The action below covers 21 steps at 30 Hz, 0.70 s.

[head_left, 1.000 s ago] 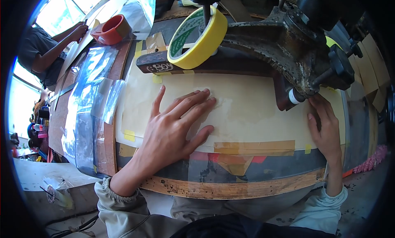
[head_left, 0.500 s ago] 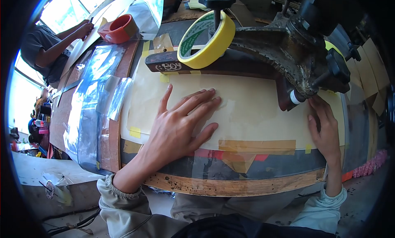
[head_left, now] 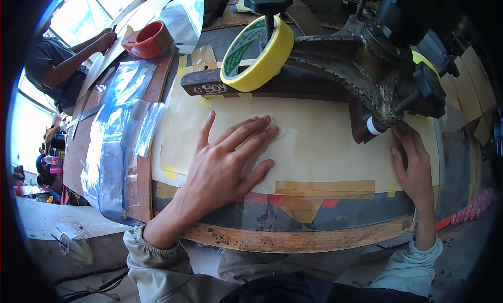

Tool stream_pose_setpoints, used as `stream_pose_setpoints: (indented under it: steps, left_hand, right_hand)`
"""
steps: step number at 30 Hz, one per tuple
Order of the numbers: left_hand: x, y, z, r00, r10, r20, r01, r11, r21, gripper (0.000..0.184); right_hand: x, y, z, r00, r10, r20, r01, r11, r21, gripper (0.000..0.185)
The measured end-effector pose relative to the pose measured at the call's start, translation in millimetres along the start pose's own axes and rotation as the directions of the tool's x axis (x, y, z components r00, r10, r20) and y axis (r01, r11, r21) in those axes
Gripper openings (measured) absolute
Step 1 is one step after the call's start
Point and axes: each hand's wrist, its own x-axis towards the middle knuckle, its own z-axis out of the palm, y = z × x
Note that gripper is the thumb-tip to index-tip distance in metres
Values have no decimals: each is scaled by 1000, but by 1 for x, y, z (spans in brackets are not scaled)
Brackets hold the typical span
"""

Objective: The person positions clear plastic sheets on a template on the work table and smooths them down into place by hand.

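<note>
- Lying under the spread, empty left hand (head_left: 225, 159), the paper (head_left: 314, 140) is running lengthwise left to right across the dark board (head_left: 356, 217).
- The right hand (head_left: 415, 166) is resting loosely open at its right end, gripping nothing visible.
- The paper is looking cream and flat, brown tape (head_left: 325, 188) overlapping its near edge.

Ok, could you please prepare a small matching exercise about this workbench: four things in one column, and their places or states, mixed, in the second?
Things
1. yellow ring-shaped roll of tape
2. red plastic ring-shaped object
3. left hand
4. right hand

Places or states
A. palm down, fingers spread, on the pale cream sheet
B. fingertips near the small white ring on the dark metal frame
C. around the post under a black knob
D. beside clear plastic sheets

Pairs: 1-C, 2-D, 3-A, 4-B
</note>
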Motion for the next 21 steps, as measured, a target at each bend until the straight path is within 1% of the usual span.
stream_pose_setpoints:
  steps: [14,18,19,21]
  left_hand:
    - [0,1,-2,1000,4,-15,-4,1000,10,43]
    - [1,2,-1,1000,-1,-12,1,1000,1,44]
    - [1,3,-2,1000,-20,12,21,999,-30,48]
    - [2,5,-3,999,-31,23,32,999,-34,49]
  right_hand:
    - [-1,-1,1,999,-20,-40,19,1000,-16,37]
    - [0,-2,0,998,-38,-53,37,999,-26,36]
    - [0,-2,0,998,-41,-53,40,999,-27,36]
    - [0,-2,1,998,-44,-53,43,999,-23,36]
